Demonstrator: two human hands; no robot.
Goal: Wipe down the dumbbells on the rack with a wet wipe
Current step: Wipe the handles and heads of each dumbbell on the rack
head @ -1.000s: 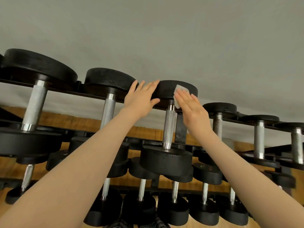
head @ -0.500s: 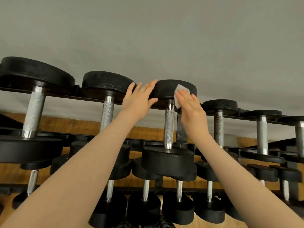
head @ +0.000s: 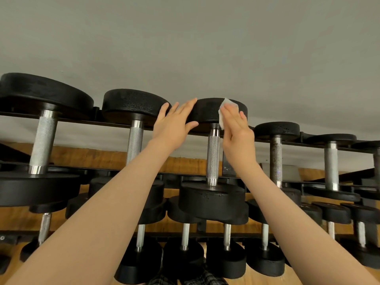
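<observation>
On the rack's top rail [head: 115,121], flat left hand [head: 172,124] steadies the dumbbell [head: 207,112]; straight-fingered right hand [head: 236,128] presses the wipe [head: 224,112] against it.

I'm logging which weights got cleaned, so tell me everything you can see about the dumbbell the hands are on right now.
The dumbbell lies on the top tier of the rack, third from the left. It has two round black heads with a pitted, rubbery look and a knurled silver metal handle. The left hand rests flat against the far head. The right hand presses a white wet wipe on that head with straight fingers. The near head juts toward the camera.
</observation>
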